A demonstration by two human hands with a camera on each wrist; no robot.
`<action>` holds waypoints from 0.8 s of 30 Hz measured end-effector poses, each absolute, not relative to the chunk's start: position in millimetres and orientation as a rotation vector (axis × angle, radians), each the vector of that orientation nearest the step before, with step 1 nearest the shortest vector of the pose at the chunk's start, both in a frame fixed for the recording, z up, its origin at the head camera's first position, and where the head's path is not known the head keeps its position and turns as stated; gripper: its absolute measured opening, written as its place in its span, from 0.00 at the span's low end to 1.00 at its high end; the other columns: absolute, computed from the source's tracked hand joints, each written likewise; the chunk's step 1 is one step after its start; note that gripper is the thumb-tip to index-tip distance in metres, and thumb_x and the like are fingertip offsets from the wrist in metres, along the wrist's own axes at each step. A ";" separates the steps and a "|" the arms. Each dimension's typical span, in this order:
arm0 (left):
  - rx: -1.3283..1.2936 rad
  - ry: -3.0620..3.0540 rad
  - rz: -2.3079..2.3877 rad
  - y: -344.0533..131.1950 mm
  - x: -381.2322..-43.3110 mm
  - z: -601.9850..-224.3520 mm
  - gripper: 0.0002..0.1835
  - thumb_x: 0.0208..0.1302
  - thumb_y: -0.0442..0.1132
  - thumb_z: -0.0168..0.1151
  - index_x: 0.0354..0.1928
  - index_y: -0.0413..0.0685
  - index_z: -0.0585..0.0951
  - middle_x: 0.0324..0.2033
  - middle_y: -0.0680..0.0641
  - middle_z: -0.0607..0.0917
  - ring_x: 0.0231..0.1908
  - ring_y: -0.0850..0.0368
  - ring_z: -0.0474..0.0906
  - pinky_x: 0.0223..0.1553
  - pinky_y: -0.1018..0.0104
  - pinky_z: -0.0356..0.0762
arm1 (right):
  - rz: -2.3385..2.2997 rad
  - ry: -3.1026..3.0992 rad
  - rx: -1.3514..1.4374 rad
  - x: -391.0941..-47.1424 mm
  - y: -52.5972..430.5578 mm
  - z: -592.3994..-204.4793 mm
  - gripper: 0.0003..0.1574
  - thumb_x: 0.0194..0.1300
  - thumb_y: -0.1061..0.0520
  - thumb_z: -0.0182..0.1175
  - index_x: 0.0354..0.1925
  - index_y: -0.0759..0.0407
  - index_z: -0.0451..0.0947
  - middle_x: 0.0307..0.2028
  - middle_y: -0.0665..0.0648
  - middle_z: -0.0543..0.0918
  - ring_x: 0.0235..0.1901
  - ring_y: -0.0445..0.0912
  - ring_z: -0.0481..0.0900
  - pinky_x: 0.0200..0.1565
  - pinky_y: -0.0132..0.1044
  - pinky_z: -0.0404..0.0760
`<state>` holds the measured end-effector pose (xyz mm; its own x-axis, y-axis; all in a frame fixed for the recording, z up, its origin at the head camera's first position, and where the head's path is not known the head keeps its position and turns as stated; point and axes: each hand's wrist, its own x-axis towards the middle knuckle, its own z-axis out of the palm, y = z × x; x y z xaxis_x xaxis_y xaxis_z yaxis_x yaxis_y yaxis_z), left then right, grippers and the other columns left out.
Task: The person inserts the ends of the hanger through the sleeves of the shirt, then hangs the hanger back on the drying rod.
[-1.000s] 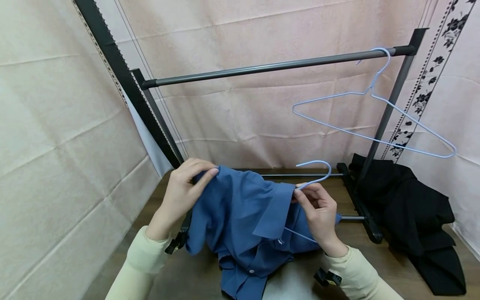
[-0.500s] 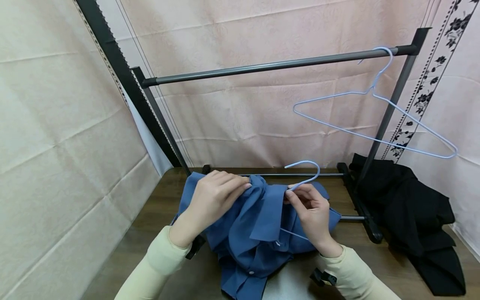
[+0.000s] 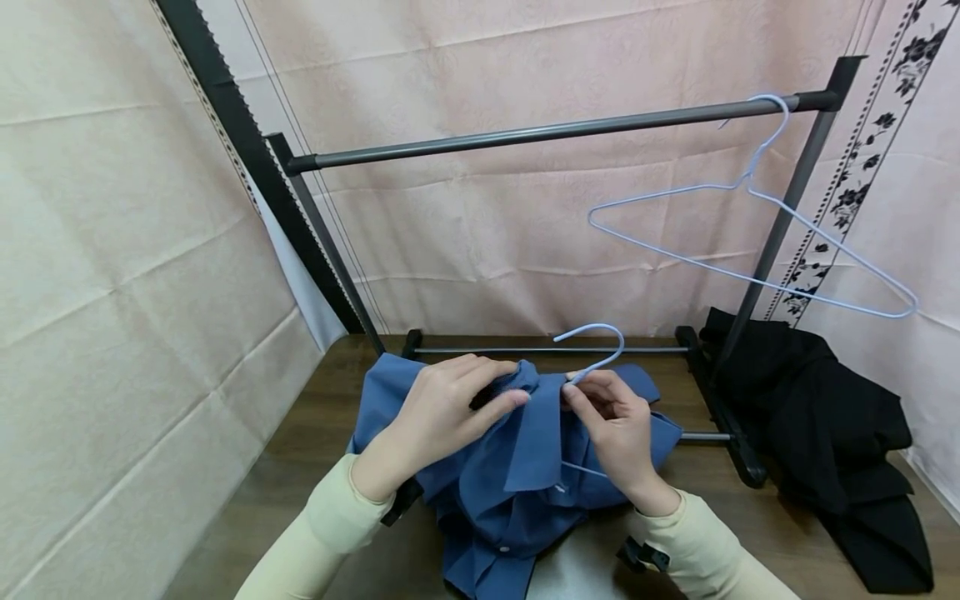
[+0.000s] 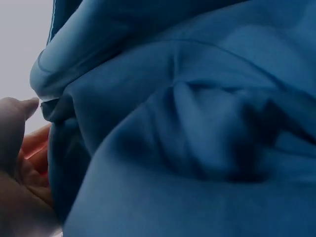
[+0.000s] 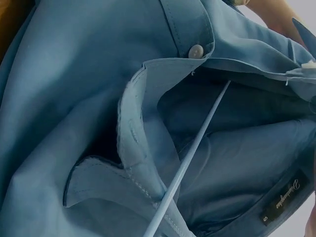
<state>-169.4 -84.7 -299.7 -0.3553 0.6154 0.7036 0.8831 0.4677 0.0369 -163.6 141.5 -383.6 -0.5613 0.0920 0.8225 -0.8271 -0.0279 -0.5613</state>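
Observation:
A blue button-up shirt (image 3: 480, 496) lies bunched over a light-blue hanger (image 3: 617, 343), whose hook rises above the collar (image 3: 536, 442). My right hand (image 3: 618, 429) pinches the hanger at the base of its hook, beside the collar. At the shirt's left shoulder, close to the collar, my left hand (image 3: 442, 408) touches the cloth with thumb and fingers apart. The right wrist view shows the hanger's lower bar (image 5: 190, 153) crossing the neck opening, with a button (image 5: 196, 51) and dark label (image 5: 285, 197). Cloth hides most of the hanger.
A dark metal clothes rack (image 3: 555, 131) stands behind the shirt. Another light-blue hanger (image 3: 675, 250) hangs bare near its right end. Black cloth (image 3: 810, 417) is heaped at the right on the wooden table (image 3: 300, 475). Pale curtains (image 3: 480, 242) surround the rack.
My left hand has moved from the shirt's far left shoulder rightward to near the collar, and its thumb has parted from the fingers. The right hand and hanger hook have shifted slightly left.

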 end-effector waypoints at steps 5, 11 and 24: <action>-1.232 -2.165 -0.541 -83.1 -169.1 -300.3 0.25 0.68 0.58 0.64 0.51 0.44 0.86 0.42 0.49 0.88 0.41 0.59 0.84 0.42 0.66 0.82 | 1.684 -1.563 0.829 -163.9 140.9 -383.4 0.12 0.61 0.80 0.60 0.43 0.74 0.79 0.40 0.54 0.87 0.35 0.41 0.87 0.39 0.32 0.84; -1.212 -2.161 -0.516 -81.2 -171.4 -302.0 0.20 0.60 0.51 0.74 0.47 0.46 0.87 0.40 0.50 0.88 0.37 0.60 0.85 0.35 0.69 0.82 | 1.717 -1.544 0.877 -163.5 140.4 -383.8 0.12 0.62 0.80 0.59 0.44 0.74 0.80 0.44 0.56 0.86 0.37 0.41 0.87 0.41 0.32 0.84; -1.176 -2.125 -0.513 -83.7 -173.1 -308.2 0.18 0.58 0.51 0.75 0.43 0.47 0.87 0.35 0.52 0.88 0.32 0.63 0.84 0.32 0.71 0.80 | 1.706 -1.783 0.850 -165.4 155.0 -374.9 0.09 0.73 0.71 0.54 0.44 0.71 0.81 0.41 0.55 0.86 0.41 0.42 0.84 0.46 0.33 0.82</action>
<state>-173.1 -83.7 -308.2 -0.3888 0.5995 0.6996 0.8527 0.5216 0.0269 -165.4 155.0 -374.9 -0.6644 -0.0831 0.7427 -0.7457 0.0071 -0.6663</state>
